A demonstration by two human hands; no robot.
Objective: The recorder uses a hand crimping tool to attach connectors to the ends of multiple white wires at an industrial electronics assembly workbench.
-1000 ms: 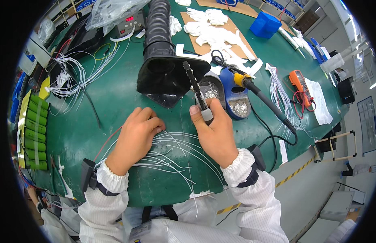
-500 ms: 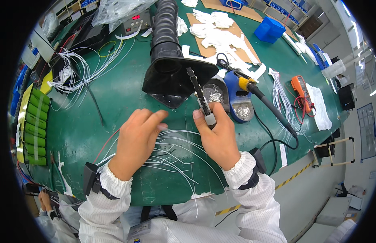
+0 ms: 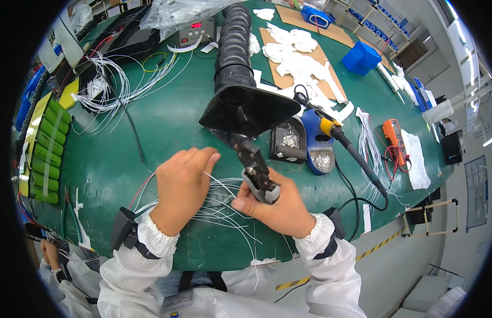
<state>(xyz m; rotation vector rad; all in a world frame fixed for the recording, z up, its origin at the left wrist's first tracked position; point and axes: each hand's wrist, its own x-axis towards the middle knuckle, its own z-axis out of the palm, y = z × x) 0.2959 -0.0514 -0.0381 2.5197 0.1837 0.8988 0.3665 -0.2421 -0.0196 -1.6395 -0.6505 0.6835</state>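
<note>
Thumb and forefinger of my left hand (image 3: 182, 183) are pinched together on a thin white wire. A bundle of white wires (image 3: 224, 204) fans out over the table under and between my hands, with one red wire (image 3: 142, 190) to the left. My right hand (image 3: 275, 206) is wrapped round a black plier-like hand tool with grey handles (image 3: 260, 177), its head pointing up and away from me. Motion blurs the tool, and its jaws show no wire that I can make out. Its head overlaps the near edge of a black fume hood (image 3: 251, 106) on a ribbed hose.
Right of the hood, a soldering iron (image 3: 352, 146) rests in its blue stand (image 3: 316, 140) beside a tray of solder bits (image 3: 288, 139). Farther right lie more white wires (image 3: 368, 143) and an orange multimeter (image 3: 394, 135). Green battery cells (image 3: 47, 151) stand at the left edge.
My right hand has turned the tool and brought it lower and slightly left, opening its handles. The left hand has closed its pinch on a wire. The whole view has shifted slightly.
</note>
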